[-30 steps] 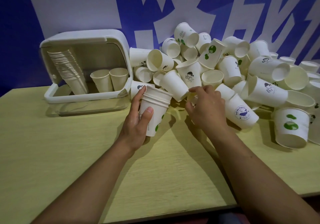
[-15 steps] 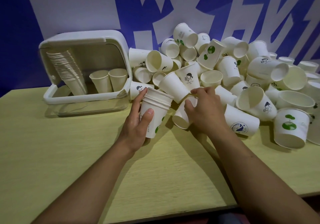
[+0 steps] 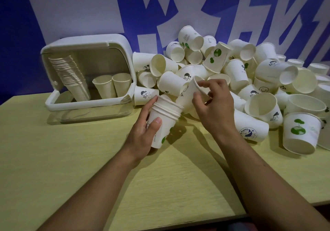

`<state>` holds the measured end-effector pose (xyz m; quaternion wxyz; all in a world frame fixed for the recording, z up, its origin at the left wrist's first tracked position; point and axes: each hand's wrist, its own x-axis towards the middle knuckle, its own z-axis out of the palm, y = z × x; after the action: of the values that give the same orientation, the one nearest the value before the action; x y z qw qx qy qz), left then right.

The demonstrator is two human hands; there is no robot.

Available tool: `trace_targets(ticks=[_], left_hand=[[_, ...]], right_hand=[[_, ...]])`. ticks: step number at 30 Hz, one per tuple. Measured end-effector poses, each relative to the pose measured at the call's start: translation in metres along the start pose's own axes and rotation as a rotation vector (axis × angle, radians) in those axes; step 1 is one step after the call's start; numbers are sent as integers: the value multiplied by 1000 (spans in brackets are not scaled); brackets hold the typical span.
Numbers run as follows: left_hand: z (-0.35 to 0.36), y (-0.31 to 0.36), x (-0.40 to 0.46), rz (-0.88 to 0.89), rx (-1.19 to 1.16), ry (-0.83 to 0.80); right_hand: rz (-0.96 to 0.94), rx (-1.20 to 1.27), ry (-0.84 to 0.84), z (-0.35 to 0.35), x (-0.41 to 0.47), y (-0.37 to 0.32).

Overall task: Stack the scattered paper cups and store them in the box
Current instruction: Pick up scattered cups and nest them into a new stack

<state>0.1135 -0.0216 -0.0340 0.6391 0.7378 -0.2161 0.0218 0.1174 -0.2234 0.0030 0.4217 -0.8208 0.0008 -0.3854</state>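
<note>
My left hand [image 3: 142, 132] grips a short stack of nested white paper cups [image 3: 165, 119], held upright just above the table. My right hand [image 3: 212, 105] pinches a single white cup [image 3: 187, 95] by its rim, tilted, with its bottom touching the mouth of the stack. Behind both hands lies a big pile of loose paper cups [image 3: 250, 73], many on their sides. The white storage box [image 3: 89, 102] lies on its side at the back left, holding a long leaning stack of cups [image 3: 71, 77] and two upright cups [image 3: 112, 86].
The yellow-green table [image 3: 71, 168] stretches toward me, its front edge at the lower right. A wide short cup with a green sprout print [image 3: 301, 134] lies at the far right. A blue wall with white lettering [image 3: 160, 7] stands behind everything.
My right hand has lifted a cup out of the pile and brought it left and up to the top of the stack. The left hand with the stack has barely moved.
</note>
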Motion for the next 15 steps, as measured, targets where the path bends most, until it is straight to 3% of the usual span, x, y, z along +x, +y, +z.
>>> trace_targets(ticks=[6,10,15], left_hand=[[-1,-1,-1,3,5,-33],[-2,-2,-3,30,34,-77],[1,0,-3,56,23,-67]], right_hand=[[-171,256,216,-7,0,-4],[-112,421,23,-4,1,-2],[-72,385,-153,-2,-5,-7]])
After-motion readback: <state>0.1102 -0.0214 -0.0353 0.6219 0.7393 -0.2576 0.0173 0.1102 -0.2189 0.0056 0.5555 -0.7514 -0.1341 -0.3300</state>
